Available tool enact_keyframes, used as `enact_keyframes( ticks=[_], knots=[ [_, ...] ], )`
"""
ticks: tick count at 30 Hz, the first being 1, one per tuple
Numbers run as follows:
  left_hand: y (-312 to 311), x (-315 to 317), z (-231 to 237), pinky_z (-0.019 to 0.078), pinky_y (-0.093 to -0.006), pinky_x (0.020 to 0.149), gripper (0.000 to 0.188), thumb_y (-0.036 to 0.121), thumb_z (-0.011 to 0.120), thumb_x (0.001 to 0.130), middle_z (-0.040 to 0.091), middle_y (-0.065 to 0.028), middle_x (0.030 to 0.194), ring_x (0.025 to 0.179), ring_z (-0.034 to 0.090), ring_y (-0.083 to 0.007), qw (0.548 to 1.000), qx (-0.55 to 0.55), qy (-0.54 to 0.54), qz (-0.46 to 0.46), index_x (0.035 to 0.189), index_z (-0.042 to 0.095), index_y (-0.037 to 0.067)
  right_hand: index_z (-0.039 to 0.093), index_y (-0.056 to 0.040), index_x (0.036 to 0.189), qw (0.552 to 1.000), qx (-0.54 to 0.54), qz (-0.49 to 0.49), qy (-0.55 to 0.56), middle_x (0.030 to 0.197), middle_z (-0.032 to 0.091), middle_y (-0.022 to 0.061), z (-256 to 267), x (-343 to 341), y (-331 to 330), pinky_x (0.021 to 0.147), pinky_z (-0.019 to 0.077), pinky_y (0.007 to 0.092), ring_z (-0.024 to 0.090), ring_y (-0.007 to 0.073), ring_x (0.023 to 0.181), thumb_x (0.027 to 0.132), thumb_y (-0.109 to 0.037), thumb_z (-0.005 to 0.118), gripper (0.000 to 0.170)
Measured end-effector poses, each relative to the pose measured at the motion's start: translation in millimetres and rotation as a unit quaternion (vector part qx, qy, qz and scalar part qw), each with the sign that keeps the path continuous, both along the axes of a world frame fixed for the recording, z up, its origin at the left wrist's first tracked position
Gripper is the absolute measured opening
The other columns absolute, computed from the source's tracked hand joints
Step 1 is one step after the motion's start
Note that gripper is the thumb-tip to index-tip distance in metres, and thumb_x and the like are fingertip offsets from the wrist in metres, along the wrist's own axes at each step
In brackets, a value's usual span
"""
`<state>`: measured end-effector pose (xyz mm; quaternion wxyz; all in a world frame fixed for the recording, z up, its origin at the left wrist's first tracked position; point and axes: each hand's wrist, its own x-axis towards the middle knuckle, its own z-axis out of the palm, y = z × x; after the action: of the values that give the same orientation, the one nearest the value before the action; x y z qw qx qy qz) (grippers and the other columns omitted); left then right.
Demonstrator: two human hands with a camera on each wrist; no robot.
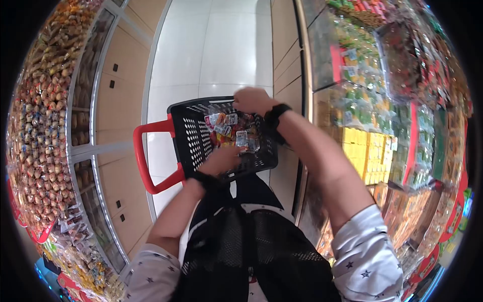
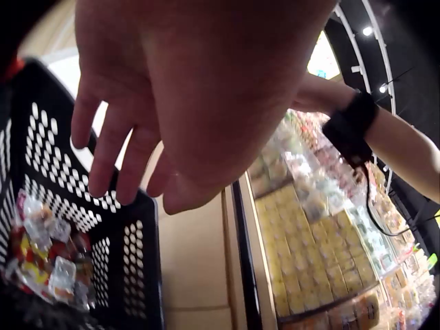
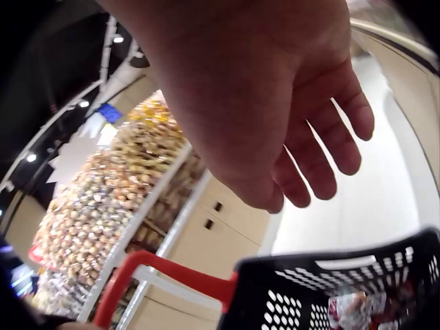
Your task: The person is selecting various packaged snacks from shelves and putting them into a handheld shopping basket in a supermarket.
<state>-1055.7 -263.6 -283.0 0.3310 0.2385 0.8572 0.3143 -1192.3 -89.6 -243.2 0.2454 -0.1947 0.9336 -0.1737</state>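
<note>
A black perforated basket [image 1: 187,146] with a red handle [image 1: 141,161] contains several small wrapped packets [image 1: 221,120]. Over its near side is my left hand [image 1: 221,160], close to the packets; the left wrist view shows that hand [image 2: 199,89] with loosely extended fingers and nothing held, the packets [image 2: 63,275] lying lower left. My right hand [image 1: 253,100] is at the far rim. In the right wrist view the right hand [image 3: 254,96] has its fingers spread and slightly bent, holding nothing, above the basket [image 3: 275,275]. Whether either hand touches the rim cannot be told.
Shelves of wrapped goods [image 1: 45,131] line the left, above beige cabinets [image 1: 126,100]. On the right are stacked yellow packs [image 1: 362,153] and other bagged goods [image 1: 357,65]. A pale tiled floor [image 1: 216,50] runs between them. The person's legs are just below the basket.
</note>
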Motion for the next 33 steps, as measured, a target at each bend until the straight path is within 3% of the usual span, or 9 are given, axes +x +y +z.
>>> enact_keyframes(
  ticks=[3,7,10,15,17,19,24,27,33],
  knots=[
    [59.6,62.6,-25.5,0.0470,-0.0430,0.072,0.021,0.020,0.051,0.075,0.060,-0.0184,0.086,0.082,0.058,-0.0350,0.997,-0.003,-0.067,-0.044,0.084,0.059,0.002,0.062,-0.0027,0.087,0.981,-0.061,-0.167,-0.074,0.088,0.060,0.0209,-135.2,49.4,21.4,0.077,0.0457,0.0431,0.057,0.0361,0.085,0.077,-0.028,0.046,0.031],
    [102.1,170.5,-27.1,0.0480,-0.0379,0.061,0.020,0.018,0.050,0.074,0.059,-0.0106,0.081,0.075,0.060,-0.0260,0.994,0.094,-0.026,-0.057,0.089,0.056,0.006,0.063,-0.0002,0.084,0.930,-0.001,-0.305,-0.205,0.091,0.059,0.0237,-195.3,143.3,45.9,0.080,0.0446,0.0426,0.056,0.0382,0.089,0.077,-0.021,0.045,0.029],
    [100.0,198.9,-16.2,0.0449,-0.0386,0.066,0.017,0.018,0.051,0.075,0.058,-0.0083,0.083,0.082,0.058,-0.0248,0.986,0.081,-0.135,-0.055,0.087,0.055,0.008,0.064,-0.0011,0.085,0.922,0.029,-0.289,-0.257,0.090,0.060,0.0219,-251.9,187.3,36.8,0.079,0.0453,0.0391,0.057,0.0355,0.088,0.076,-0.018,0.047,0.025],
    [83.0,183.4,2.5,0.0366,-0.0431,0.089,0.036,0.018,0.059,0.074,0.046,-0.0133,0.113,0.107,0.045,-0.0288,0.960,0.076,-0.203,0.176,0.108,0.052,0.007,0.060,0.0003,0.091,0.921,0.007,-0.256,-0.294,0.093,0.060,0.0228,-322.0,195.0,25.2,0.080,0.0451,0.0415,0.057,0.0352,0.092,0.077,-0.015,0.049,0.023],
    [75.3,161.6,11.6,0.0290,-0.0476,0.094,0.040,0.019,0.061,0.073,0.045,-0.0125,0.115,0.111,0.041,-0.0282,0.977,-0.045,-0.071,0.196,0.110,0.051,0.007,0.058,-0.0009,0.096,0.937,0.017,-0.258,-0.234,0.094,0.060,0.0219,-358.4,176.4,35.5,0.079,0.0452,0.0419,0.057,0.0350,0.091,0.077,-0.013,0.050,0.024],
    [69.7,154.3,12.5,0.0249,-0.0498,0.096,0.041,0.021,0.061,0.073,0.044,-0.0117,0.115,0.112,0.040,-0.0279,0.974,-0.074,-0.088,0.193,0.111,0.051,0.008,0.055,-0.0024,0.103,0.943,0.017,-0.261,-0.208,0.096,0.059,0.0206,-394.7,159.7,41.2,0.079,0.0451,0.0425,0.057,0.0345,0.091,0.077,-0.011,0.052,0.028],
    [69.0,181.5,-2.1,0.0101,-0.0488,0.098,0.042,0.031,0.057,0.075,0.046,-0.0078,0.119,0.115,0.039,-0.0234,0.975,-0.151,-0.099,0.132,0.112,0.053,0.011,0.053,-0.0018,0.107,0.955,0.111,-0.229,-0.152,0.095,0.060,0.0203,-398.2,165.8,21.3,0.075,0.0465,0.0424,0.057,0.0332,0.091,0.077,-0.014,0.054,0.032],
    [71.9,181.1,-4.5,0.0081,-0.0465,0.097,0.039,0.032,0.056,0.075,0.048,-0.0019,0.118,0.115,0.040,-0.0169,0.976,-0.184,-0.061,0.096,0.110,0.054,0.014,0.063,-0.0033,0.086,0.967,0.144,-0.107,-0.182,0.091,0.061,0.0162,-389.8,180.4,-8.4,0.071,0.0481,0.0433,0.059,0.0344,0.084,0.074,-0.018,0.058,0.020],
    [73.4,182.8,-12.7,0.0093,-0.0449,0.095,0.039,0.031,0.058,0.073,0.049,0.0016,0.117,0.114,0.041,-0.0128,0.974,-0.198,-0.038,0.101,0.109,0.053,0.016,0.063,-0.0003,0.086,0.949,-0.067,0.017,-0.309,0.089,0.061,0.0199,-362.0,220.8,-89.8,0.071,0.0486,0.0429,0.060,0.0342,0.083,0.070,-0.024,0.058,0.029]
  ],
)
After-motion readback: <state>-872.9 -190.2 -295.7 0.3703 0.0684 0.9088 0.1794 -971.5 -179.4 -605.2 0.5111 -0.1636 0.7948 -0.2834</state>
